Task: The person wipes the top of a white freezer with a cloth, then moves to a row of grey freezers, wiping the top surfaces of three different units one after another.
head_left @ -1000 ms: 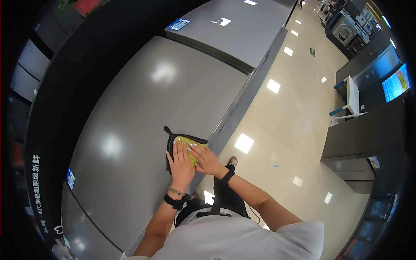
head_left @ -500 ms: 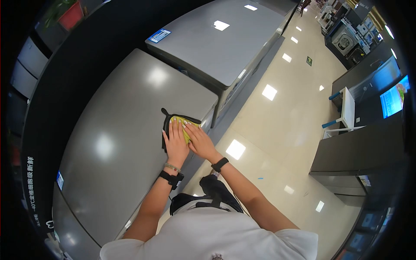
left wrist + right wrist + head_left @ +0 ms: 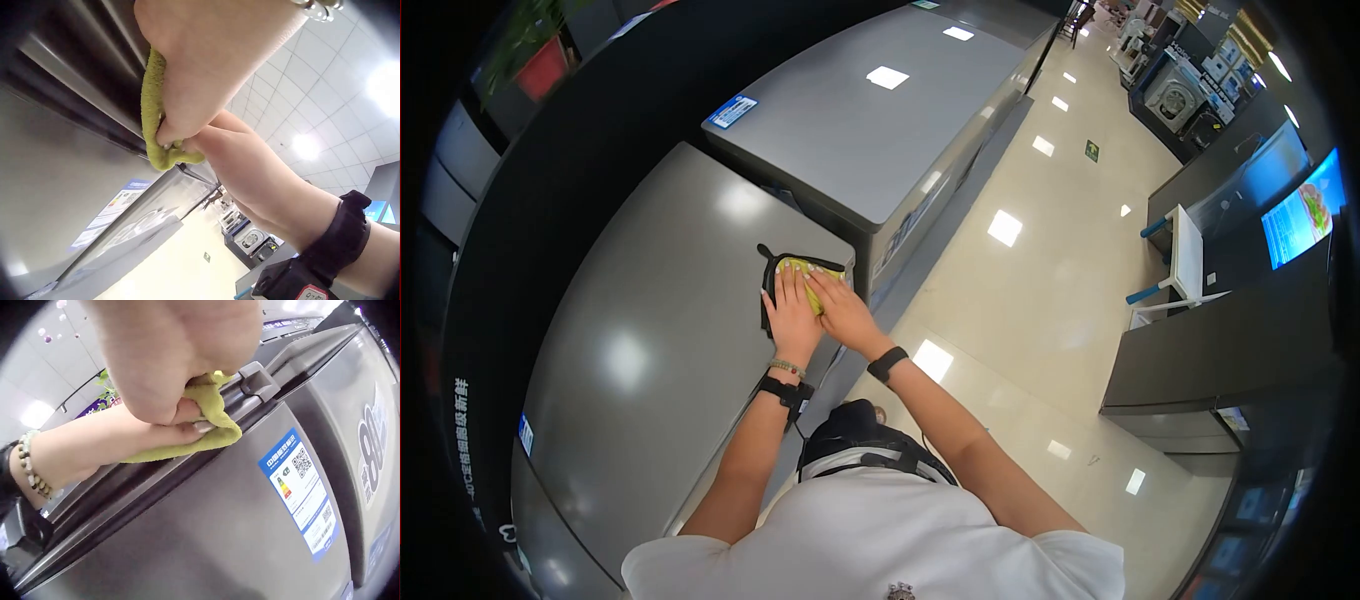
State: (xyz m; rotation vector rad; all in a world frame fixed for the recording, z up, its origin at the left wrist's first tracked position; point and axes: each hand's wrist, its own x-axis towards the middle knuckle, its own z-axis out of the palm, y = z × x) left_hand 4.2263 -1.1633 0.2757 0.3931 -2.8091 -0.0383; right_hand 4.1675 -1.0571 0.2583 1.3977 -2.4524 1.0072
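The left hand (image 3: pixel 796 325) and right hand (image 3: pixel 847 314) lie side by side on a yellow-green cloth (image 3: pixel 813 299) with a dark border, near the front edge and far corner of a grey appliance top (image 3: pixel 640 300). Fingers of both hands extend flat over the cloth in the head view. Seen from the left wrist, the cloth (image 3: pixel 152 103) bends beneath the left hand (image 3: pixel 212 56), with the right hand (image 3: pixel 250 165) beside it. In the right wrist view the cloth (image 3: pixel 215 434) reaches over the edge trim beneath the right hand (image 3: pixel 178 350); the left thumb rests against it.
Beyond a narrow gap stands a second grey appliance (image 3: pixel 870 110) with a blue-and-white label (image 3: pixel 733 111). A dark panel (image 3: pixel 590 160) borders the left side. Pale tiled floor (image 3: pixel 1010 290) runs along the right, with a small white table (image 3: pixel 1187 250) farther across.
Both hands and the cloth have moved along the grey top toward its far corner, staying together. The head view has also shifted, and more of the second appliance shows.
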